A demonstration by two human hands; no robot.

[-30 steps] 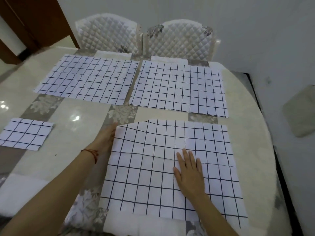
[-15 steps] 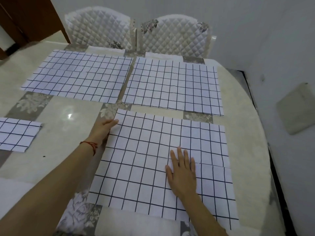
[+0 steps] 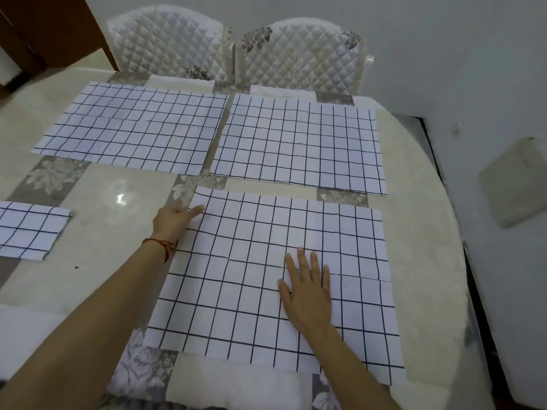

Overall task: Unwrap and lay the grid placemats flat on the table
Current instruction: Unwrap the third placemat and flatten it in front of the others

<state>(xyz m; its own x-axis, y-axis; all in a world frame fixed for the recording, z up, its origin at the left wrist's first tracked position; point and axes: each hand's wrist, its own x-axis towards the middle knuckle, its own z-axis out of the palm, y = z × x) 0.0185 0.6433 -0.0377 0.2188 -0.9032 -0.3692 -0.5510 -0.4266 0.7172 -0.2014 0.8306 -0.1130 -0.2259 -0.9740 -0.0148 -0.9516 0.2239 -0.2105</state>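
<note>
On the pale bench (image 3: pixel 97 279) we press our flat right hand (image 3: pixel 307 294) on the near placemat (image 3: pixel 254 261), left hand (image 3: pixel 174 218) relaxed at its far corner; next we fetch the folded mat (image 3: pixel 29 229) leftward.

I see the near placemat (image 3: pixel 266 276) as thin matt cloth or paper, white with dark grid lines and faint fold creases. The table (image 3: pixel 97 202) looks like polished glossy stone, catching a bright reflection, under floral fabric runners (image 3: pixel 59 176). Behind it the chairs (image 3: pixel 299 57) wear quilted, slightly shiny padding.
</note>
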